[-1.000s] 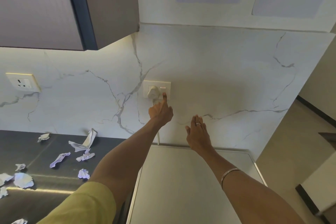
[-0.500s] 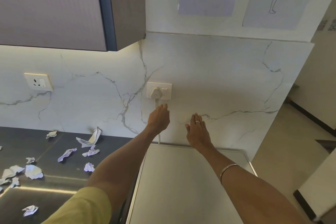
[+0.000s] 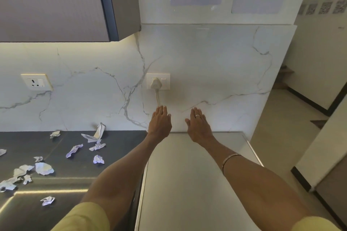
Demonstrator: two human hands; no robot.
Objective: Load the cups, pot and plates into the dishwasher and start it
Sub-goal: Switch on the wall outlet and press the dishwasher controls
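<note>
Landmark: the wall socket (image 3: 158, 81) on the marble backsplash, white plug (image 3: 155, 83) seated in it, cord (image 3: 158, 97) dropping straight down from it. Directly below the socket, the left hand (image 3: 160, 122) is extended flat, fingers straight and together, tips just under the cord's visible end; it holds nothing. Below and to the right of the socket, the right hand (image 3: 198, 124) is likewise flat and spread a little, a ring on one finger, nothing in its grasp; whether either palm touches the wall I cannot tell. Both hands reach over a pale flat top (image 3: 187, 184) beneath the socket, probably the dishwasher's own top, since the cord runs down behind it. No cups, pot or plates in view, nor the dishwasher door or its controls, so their positions cannot be given from here. Left of the socket and lower, a dark counter (image 3: 28, 140) carries scattered crumpled paper scraps (image 3: 44, 168); a second, unused outlet (image 3: 36, 82) sits far left of the socket. Handling judgement: the plug is small, rigid and light, best pinched by its body, never pulled by the soft cord. The rocker switch beside it wants only a single fingertip press. The appliance top looks smooth and slick, poor for gripping.
</note>
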